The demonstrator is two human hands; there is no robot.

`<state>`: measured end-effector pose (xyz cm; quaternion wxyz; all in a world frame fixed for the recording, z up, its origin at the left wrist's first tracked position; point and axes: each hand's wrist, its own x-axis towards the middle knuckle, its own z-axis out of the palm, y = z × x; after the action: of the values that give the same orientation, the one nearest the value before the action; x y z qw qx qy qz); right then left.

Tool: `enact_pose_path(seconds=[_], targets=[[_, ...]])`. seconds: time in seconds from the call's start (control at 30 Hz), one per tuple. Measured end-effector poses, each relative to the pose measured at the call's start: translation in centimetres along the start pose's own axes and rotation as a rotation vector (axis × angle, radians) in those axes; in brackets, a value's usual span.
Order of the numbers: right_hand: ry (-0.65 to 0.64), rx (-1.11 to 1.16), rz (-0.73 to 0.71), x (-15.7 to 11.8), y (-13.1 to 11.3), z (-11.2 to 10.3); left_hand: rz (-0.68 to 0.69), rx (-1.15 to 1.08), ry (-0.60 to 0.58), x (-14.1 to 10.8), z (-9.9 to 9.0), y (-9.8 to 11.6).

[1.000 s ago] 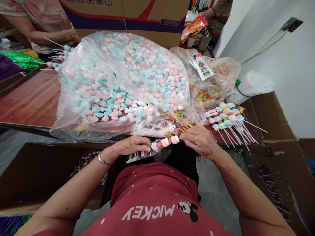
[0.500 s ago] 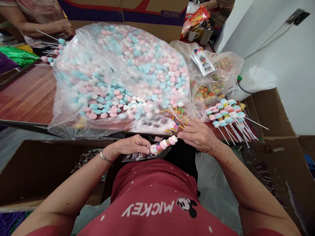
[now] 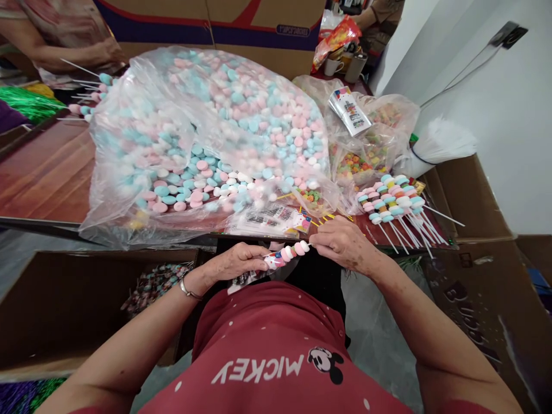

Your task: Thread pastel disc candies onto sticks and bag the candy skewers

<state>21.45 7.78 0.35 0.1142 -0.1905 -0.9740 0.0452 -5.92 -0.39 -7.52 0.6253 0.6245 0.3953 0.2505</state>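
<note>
"Our hands have come slightly closer together since a second ago, haven't they?"

"They have. Our left hand point(image 3: 245, 259) pinches a clear printed packet point(image 3: 272, 263) between thumb and fingers, and our right hand point(image 3: 338, 244) nips the bare end of a candy stick point(image 3: 294, 251)."

"So where are its sweets?"

"Between our two sets of fingers, sloping up toward the right ones: a pink and white row, its left end at the packet. We cannot tell how far it lies inside."

"What do we have beyond our fingertips?"

"Just past them, flat packets point(image 3: 269, 221) near the edge of the table point(image 3: 47, 178); behind those, a big clear bag point(image 3: 211, 123) of pink, blue and white sweets. Right of our right fingers lies a pile of candy sticks point(image 3: 394, 200)."

"And below, to the left of our left fingers?"

"A cardboard box point(image 3: 64, 305) holding strung sweets. Far beyond those fingers, off left, we see another person's hand point(image 3: 112, 54)."
</note>
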Motion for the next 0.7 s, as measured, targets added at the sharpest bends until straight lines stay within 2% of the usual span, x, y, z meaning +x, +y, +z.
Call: enact_pose_path(seconds=[0.1, 0.2, 0.43, 0.6, 0.7], targets=[[0.017, -0.005, -0.040, 0.4, -0.2, 0.6, -0.056, 0.035, -0.105, 0.1, 0.3, 0.3], [0.003, 0.056, -0.040, 0.6, -0.1, 1.0, -0.086, 0.045, -0.139, 0.2, 1.0, 0.4], [-0.122, 0.109, -0.057, 1.5, 0.1, 0.5, -0.111, -0.181, -0.058, 0.4, 2.2, 0.6], [-0.286, 0.102, -0.105, 2.7, -0.7, 2.0, -0.140, -0.186, 0.022, 0.7, 3.2, 0.4], [-0.289, 0.056, -0.153, 3.4, -0.7, 2.3, -0.096, -0.157, 0.051, 0.8, 3.7, 0.6]])
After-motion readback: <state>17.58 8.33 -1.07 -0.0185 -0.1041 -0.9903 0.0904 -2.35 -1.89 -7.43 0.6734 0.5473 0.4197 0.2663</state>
